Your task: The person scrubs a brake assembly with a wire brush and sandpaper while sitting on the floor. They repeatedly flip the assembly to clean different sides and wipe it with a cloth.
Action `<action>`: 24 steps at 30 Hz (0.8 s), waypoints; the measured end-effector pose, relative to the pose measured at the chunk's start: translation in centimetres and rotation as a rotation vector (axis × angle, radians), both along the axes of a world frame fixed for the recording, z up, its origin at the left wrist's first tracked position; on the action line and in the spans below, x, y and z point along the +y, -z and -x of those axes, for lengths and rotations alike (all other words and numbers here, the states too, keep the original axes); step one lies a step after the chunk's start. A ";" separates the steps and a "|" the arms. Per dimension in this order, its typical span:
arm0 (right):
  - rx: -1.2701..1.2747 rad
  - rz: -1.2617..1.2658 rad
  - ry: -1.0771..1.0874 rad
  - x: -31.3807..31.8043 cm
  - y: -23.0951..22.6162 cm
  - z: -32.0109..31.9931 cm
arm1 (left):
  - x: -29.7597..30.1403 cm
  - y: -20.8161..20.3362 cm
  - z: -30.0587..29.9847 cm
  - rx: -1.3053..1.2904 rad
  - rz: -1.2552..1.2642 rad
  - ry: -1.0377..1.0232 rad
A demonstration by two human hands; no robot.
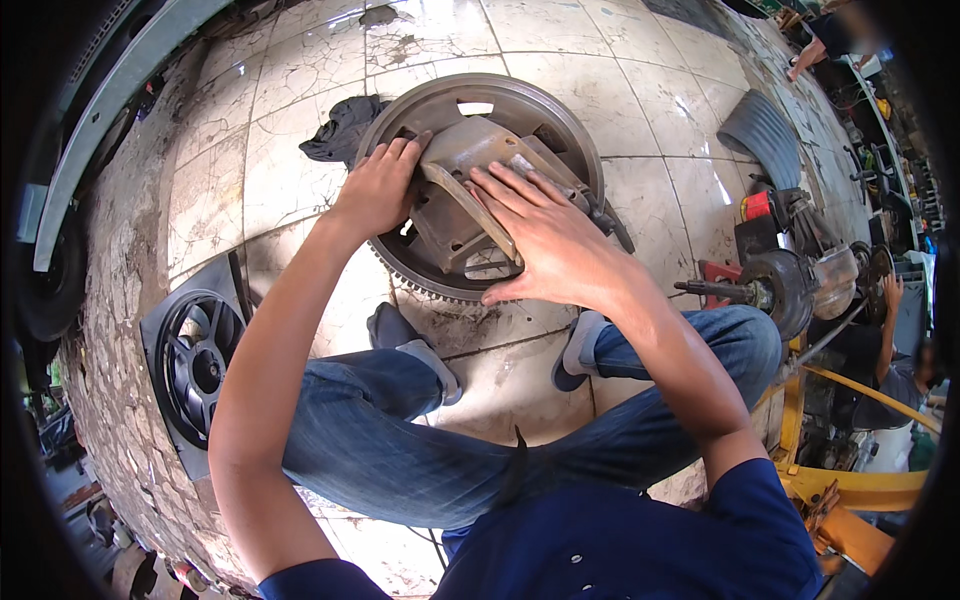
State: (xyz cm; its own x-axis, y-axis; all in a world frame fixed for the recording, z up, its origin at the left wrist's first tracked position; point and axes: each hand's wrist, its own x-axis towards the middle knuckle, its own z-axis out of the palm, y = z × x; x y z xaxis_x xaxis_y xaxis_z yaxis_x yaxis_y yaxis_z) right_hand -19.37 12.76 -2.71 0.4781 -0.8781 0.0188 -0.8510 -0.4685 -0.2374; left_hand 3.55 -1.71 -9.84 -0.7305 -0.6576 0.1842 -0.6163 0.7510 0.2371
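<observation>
A heavy, rusty metal part that looks like a brake caliper point(468, 148) lies on a round metal wheel with a toothed rim point(560, 112), set flat on the tiles in front of me. My left hand point(385, 190) grips the caliper's left side, fingers bent over its edge and thumb hidden. Spread out across the right part of it is my right hand point(548, 235), palm down, with the fingers stretched and the thumb pointing toward the wheel's near rim. The right palm covers part of the caliper.
A crumpled black cloth point(345, 130) lies left of the wheel. Nearer on the left is a black fan in a square frame point(200, 362). A ribbed curved sheet point(762, 138) and a greasy shafted assembly point(785, 290) sit on the right. Yellow metal framing point(850, 490) and other people are beyond.
</observation>
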 end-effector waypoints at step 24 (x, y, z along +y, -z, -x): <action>-0.028 0.024 -0.044 -0.5 0.0 0.5 | -0.5 -0.4 0.2 -0.008 -0.008 0.025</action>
State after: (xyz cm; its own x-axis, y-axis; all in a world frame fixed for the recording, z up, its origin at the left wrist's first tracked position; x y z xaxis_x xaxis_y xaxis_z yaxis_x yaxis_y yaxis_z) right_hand -19.90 12.23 -2.74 0.5155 -0.8552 0.0536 -0.8226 -0.5114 -0.2486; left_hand 3.36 -2.16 -9.49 -0.7481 -0.6407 0.1728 -0.5994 0.7642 0.2382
